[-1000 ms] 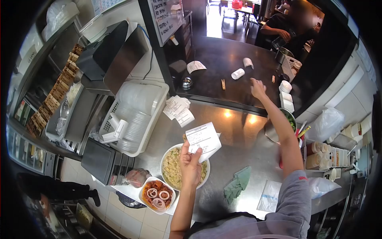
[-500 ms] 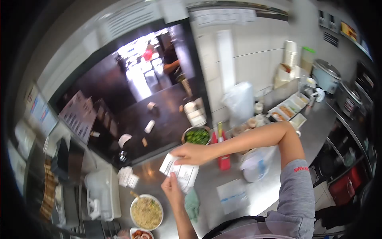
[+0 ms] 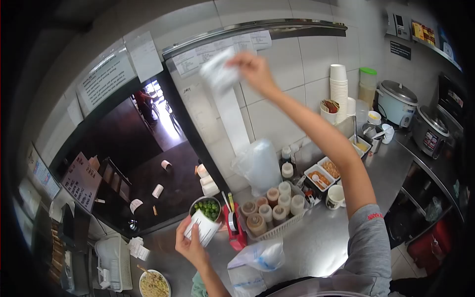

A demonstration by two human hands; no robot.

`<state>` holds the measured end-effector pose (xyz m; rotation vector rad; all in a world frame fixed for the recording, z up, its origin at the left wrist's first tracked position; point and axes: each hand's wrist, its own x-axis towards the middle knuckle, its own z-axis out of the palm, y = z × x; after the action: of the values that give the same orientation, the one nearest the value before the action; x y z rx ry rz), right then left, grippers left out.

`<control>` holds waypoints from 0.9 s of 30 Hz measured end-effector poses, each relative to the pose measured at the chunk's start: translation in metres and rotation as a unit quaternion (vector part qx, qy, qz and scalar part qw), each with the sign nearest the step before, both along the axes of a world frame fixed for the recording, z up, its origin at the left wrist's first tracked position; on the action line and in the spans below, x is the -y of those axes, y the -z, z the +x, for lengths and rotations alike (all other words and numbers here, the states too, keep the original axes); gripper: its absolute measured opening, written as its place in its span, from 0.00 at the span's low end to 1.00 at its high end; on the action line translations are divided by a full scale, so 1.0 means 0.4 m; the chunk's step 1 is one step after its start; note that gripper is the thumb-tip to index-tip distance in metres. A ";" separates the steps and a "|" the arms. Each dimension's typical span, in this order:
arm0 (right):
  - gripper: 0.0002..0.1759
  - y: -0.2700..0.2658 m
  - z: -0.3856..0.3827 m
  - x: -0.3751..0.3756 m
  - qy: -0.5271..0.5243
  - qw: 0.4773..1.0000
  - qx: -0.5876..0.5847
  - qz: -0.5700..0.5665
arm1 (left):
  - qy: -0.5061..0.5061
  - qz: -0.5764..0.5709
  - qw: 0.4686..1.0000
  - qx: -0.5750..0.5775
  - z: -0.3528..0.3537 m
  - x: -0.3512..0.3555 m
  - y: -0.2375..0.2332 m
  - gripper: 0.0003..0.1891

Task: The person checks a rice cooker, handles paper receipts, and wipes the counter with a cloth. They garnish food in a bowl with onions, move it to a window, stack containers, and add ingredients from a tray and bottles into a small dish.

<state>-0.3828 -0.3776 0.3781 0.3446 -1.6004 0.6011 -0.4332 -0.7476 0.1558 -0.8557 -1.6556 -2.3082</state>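
Raised high toward the wall, my right hand (image 3: 253, 71) pinches a white receipt slip (image 3: 220, 72), blurred by motion. This slip is just below a metal ticket rail (image 3: 277, 30) with several printed slips (image 3: 213, 51) hanging from it. Lower down, my left hand (image 3: 194, 246) grips another printed receipt slip (image 3: 202, 228) between thumb and fingers. Behind that slip stands a metal bowl of small green fruits (image 3: 208, 210), partly covered by it. A red tape dispenser (image 3: 235, 230) sits just right of the bowl.
A basket of sauce bottles (image 3: 271, 213) and a plastic bag (image 3: 257, 168) stand along the wall. A bowl of fried rice (image 3: 154, 285) and loose receipts (image 3: 139, 248) lie at lower left. Stacked cups (image 3: 338, 91) and rice cookers (image 3: 398, 101) are at the right.
Both hands were together on the slips over the counter. My right hand has gone up to the rail with one slip, while my left keeps another. The view has turned right.
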 end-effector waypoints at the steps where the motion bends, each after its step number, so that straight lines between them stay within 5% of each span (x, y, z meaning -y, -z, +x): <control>1: 0.16 -0.067 0.024 -0.070 0.005 0.997 -0.058 -0.043 | 0.000 0.005 1.000 0.010 -0.008 0.004 0.012 0.10; 3: 0.15 -0.154 0.043 -0.234 0.013 0.984 -0.137 -0.111 | -0.003 0.025 0.998 0.060 -0.004 0.016 0.015 0.08; 8: 0.12 -0.072 0.052 -0.527 0.248 0.917 -0.015 -0.312 | 0.020 -0.108 0.990 0.094 -0.039 0.125 0.135 0.03; 12: 0.14 -0.058 0.070 -0.572 0.289 0.899 -0.023 -0.327 | 0.027 -0.143 0.980 0.138 -0.047 0.198 0.177 0.10; 13: 0.15 -0.076 0.077 -0.573 0.295 0.898 -0.032 -0.325 | 0.039 -0.154 0.974 0.159 -0.054 0.216 0.174 0.19; 16: 0.14 -0.136 0.089 -0.582 0.286 0.904 -0.028 -0.317 | 0.050 -0.125 0.970 0.202 -0.079 0.244 0.144 0.28; 20: 0.14 -0.125 0.133 -0.584 0.300 0.891 0.076 -0.334 | 0.034 -0.114 0.974 0.195 -0.059 0.228 0.080 0.24; 23: 0.12 -0.105 0.161 -0.604 0.206 0.925 0.082 -0.308 | 0.026 -0.138 0.978 0.157 -0.054 0.209 0.053 0.19; 27: 0.12 -0.130 0.143 -0.605 0.115 0.955 -0.099 -0.257 | 0.044 -0.139 0.980 0.138 -0.054 0.195 0.038 0.14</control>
<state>-0.3258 -0.1356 0.4300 -0.1639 -1.2152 0.7498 -0.4546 -0.8255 0.1405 -0.6925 -2.1361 -2.3791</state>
